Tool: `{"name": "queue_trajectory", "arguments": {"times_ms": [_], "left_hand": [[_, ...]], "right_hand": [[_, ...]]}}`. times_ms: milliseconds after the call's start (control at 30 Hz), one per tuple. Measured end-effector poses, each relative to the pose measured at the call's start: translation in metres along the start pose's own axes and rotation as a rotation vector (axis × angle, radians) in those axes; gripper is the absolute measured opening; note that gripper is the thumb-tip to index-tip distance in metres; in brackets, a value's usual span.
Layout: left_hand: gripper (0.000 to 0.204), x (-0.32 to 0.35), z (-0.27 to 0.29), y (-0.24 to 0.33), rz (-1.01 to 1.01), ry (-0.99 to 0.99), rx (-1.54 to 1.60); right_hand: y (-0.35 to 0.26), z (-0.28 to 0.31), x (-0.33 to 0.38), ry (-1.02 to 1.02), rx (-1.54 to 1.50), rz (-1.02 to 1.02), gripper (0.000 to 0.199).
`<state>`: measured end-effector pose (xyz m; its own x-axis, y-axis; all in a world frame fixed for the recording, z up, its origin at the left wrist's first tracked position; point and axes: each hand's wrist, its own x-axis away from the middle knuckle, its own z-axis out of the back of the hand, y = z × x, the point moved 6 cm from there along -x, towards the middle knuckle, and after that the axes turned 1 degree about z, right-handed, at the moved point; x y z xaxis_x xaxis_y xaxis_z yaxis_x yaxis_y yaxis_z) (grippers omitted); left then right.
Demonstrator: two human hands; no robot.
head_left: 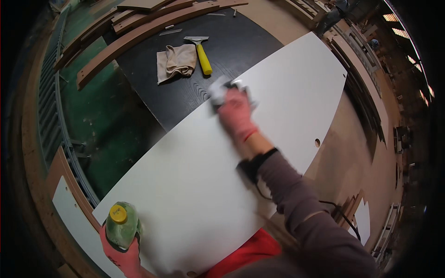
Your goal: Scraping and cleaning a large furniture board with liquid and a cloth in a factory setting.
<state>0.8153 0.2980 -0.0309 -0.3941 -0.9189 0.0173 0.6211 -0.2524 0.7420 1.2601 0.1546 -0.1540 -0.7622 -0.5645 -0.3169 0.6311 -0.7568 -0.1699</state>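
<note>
A long white panel [194, 157] stretches diagonally across the view. My right hand [235, 111], in a pink glove, presses a crumpled whitish cloth [217, 92] onto the panel's far edge; both are smeared by motion. My left hand [123, 257], gloved too, is wrapped around a clear greenish bottle [127, 228] with a yellow cap [118, 214], held upright at the panel's near left corner. Beyond the panel, on a black board [153, 88], lie a folded beige cloth [176, 64] and a scraper [203, 58] with a yellow handle.
Brown wooden strips [139, 34] are stacked at the far left, over a green floor [92, 120]. A roller conveyor [50, 92] runs along the left side. More boards [361, 92] stand beyond the panel's right end. Another person [336, 14] is far off at the upper right.
</note>
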Motion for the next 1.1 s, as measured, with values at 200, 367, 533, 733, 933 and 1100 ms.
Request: {"name": "queue_trajectory", "arguments": {"times_ms": [200, 367, 533, 733, 933, 1100], "left_hand": [[0.061, -0.021, -0.005, 0.012, -0.083, -0.028, -0.029], [0.059, -0.031, -0.026, 0.035, -0.102, -0.048, -0.08], [0.055, -0.025, -0.065, 0.063, -0.08, -0.068, -0.092], [0.053, -0.022, -0.123, 0.122, -0.168, -0.222, -0.066], [0.055, -0.022, -0.163, 0.173, -0.519, -0.236, -0.317], [0.051, -0.019, -0.204, 0.219, -0.769, -0.317, -0.468]], "right_hand": [[-0.248, 0.02, 0.136, -0.154, -0.791, 0.409, 0.035], [-0.237, 0.017, 0.145, -0.244, -0.815, 0.516, 0.033], [-0.03, 0.017, 0.019, 0.003, -0.366, 0.129, 0.023], [0.242, 0.032, -0.066, 0.168, 0.209, -0.28, 0.041], [0.159, 0.031, 0.003, -0.337, -1.849, -0.613, 0.047], [0.046, 0.059, 0.058, -0.725, -2.456, -0.725, 0.047]]}}
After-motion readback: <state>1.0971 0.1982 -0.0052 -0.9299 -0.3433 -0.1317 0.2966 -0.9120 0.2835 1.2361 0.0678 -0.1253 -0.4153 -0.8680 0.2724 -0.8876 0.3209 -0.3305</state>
